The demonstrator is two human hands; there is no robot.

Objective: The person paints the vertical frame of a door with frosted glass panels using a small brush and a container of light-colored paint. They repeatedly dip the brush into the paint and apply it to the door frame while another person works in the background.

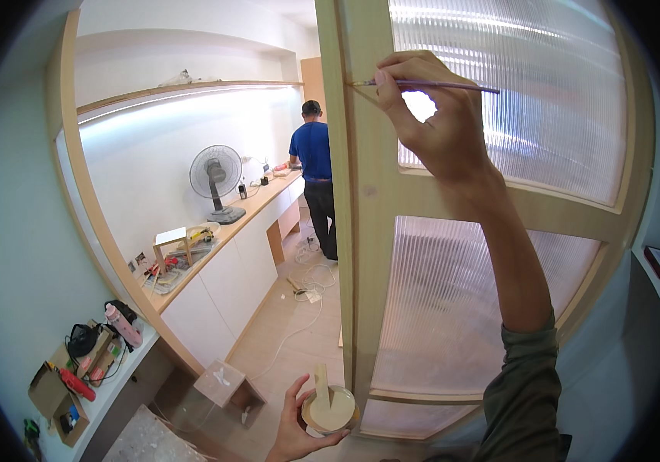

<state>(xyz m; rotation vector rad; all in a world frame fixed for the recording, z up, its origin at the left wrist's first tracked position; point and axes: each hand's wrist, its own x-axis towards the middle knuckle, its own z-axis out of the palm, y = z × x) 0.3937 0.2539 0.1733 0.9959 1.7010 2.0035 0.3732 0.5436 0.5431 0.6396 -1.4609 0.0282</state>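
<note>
Between the thumb and fingers of my right hand is a thin paintbrush with a dark purple handle. Its tip meets the edge of a light wooden door frame, near the groove along its side. Ribbed translucent panels fill the frame. Low down, my left hand grips a small round tub of cream-coloured paint from the left side. A flat wooden stick stands tilted in that paint.
A person in a blue shirt stands at a long counter, facing away. On it are a fan, a small stool and tools. A wooden box and white cables lie on the floor. A pink bottle stands lower left.
</note>
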